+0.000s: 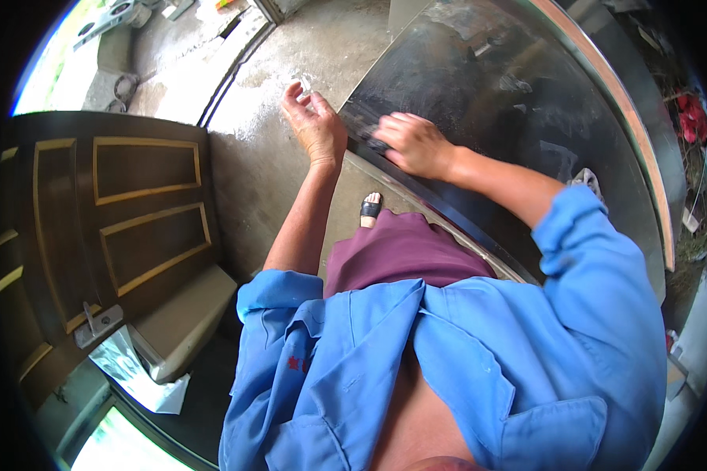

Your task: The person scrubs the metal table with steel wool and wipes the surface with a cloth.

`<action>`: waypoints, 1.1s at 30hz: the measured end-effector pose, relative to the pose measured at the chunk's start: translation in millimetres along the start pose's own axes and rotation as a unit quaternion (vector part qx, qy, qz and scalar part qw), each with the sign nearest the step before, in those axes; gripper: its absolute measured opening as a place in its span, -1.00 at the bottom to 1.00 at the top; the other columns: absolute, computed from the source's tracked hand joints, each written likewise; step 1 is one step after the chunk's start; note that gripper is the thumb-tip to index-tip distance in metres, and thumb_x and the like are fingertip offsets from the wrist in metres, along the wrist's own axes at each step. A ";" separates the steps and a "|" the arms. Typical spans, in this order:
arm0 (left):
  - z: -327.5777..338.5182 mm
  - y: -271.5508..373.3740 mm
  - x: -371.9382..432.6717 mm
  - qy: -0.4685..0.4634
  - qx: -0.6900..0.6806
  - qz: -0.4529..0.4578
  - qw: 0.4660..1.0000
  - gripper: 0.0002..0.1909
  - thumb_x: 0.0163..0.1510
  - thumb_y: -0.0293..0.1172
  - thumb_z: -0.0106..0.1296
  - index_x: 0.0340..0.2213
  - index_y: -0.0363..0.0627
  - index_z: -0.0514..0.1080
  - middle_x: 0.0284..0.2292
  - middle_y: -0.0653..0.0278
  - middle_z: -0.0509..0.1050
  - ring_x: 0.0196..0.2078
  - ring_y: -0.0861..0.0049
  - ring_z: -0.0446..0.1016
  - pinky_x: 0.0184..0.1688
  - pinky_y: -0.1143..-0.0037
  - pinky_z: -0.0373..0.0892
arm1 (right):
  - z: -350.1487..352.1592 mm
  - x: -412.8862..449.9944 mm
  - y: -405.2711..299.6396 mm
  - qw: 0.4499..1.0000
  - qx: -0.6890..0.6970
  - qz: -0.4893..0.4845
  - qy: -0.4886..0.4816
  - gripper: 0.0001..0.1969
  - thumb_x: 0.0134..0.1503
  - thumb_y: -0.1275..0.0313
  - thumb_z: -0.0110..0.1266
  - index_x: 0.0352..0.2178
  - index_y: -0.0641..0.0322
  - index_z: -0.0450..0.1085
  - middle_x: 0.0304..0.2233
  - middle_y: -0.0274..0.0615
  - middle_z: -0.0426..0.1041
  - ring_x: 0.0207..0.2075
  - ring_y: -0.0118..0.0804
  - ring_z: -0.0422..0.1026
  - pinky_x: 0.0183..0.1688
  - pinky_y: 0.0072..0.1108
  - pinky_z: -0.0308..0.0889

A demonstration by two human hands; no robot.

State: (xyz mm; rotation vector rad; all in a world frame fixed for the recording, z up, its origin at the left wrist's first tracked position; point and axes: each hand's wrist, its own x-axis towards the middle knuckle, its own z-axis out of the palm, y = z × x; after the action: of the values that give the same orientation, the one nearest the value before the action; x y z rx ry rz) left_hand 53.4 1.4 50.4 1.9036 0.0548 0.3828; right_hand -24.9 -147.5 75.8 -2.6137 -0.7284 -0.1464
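A large dark panel (483,88) with a smooth, scuffed surface lies in front of me and to the right. At its near left corner, my right hand (415,144) is closed on a dark crumpled pad (374,138), perhaps a cloth or steel wool, pressed near the panel's edge; the hand is slightly blurred. My left hand (317,123) is raised just left of that corner, fingers bent and apart, with nothing seen in it. A greyish cloth (589,179) lies on the panel beyond my right elbow.
A dark door (147,218) with yellowish trim and a metal handle (98,327) stands at the left. Plastic sheeting (141,371) hangs below it. A long wooden strip (618,88) edges the panel's far side. A spirit level (103,23) and a coiled thing (125,88) are at the upper left.
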 end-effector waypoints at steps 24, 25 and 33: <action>2.2 -3.1 2.8 -0.019 -0.017 -0.011 1.000 -0.69 0.01 -0.48 -0.16 -0.16 -0.25 0.14 -0.22 0.08 0.26 -0.25 0.40 0.30 -0.18 0.47 0.25 | -1.4 12.6 -2.8 0.998 -0.020 0.032 -0.041 -0.78 -0.25 0.45 0.08 -0.45 0.18 0.35 -0.39 -0.20 0.33 -0.27 -0.23 0.34 -0.24 -0.44 0.26; 1.8 -2.0 1.1 -0.015 -0.015 -0.016 1.000 -0.69 0.01 -0.48 -0.16 -0.16 -0.25 0.14 -0.22 0.08 0.26 -0.25 0.40 0.30 -0.18 0.47 0.25 | -6.3 -2.8 -2.9 0.999 -0.011 0.027 -0.029 -0.76 -0.26 0.44 0.11 -0.45 0.18 0.35 -0.39 -0.22 0.31 -0.27 -0.23 0.33 -0.25 -0.44 0.26; -0.8 -0.6 2.9 -0.034 -0.005 0.022 0.999 -0.68 0.01 -0.48 -0.15 -0.16 -0.23 0.15 -0.23 0.09 0.26 -0.26 0.41 0.31 -0.20 0.47 0.26 | 6.8 57.9 8.7 0.996 -0.050 0.079 -0.010 -0.78 -0.23 0.43 0.09 -0.45 0.19 0.35 -0.36 -0.19 0.32 -0.25 -0.22 0.32 -0.24 -0.45 0.25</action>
State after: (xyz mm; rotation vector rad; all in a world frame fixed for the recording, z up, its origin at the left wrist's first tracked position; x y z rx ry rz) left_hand 56.0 3.0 50.8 1.9087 -0.0335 0.3462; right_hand 29.2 -124.1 78.5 -2.7587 -0.5300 -0.1133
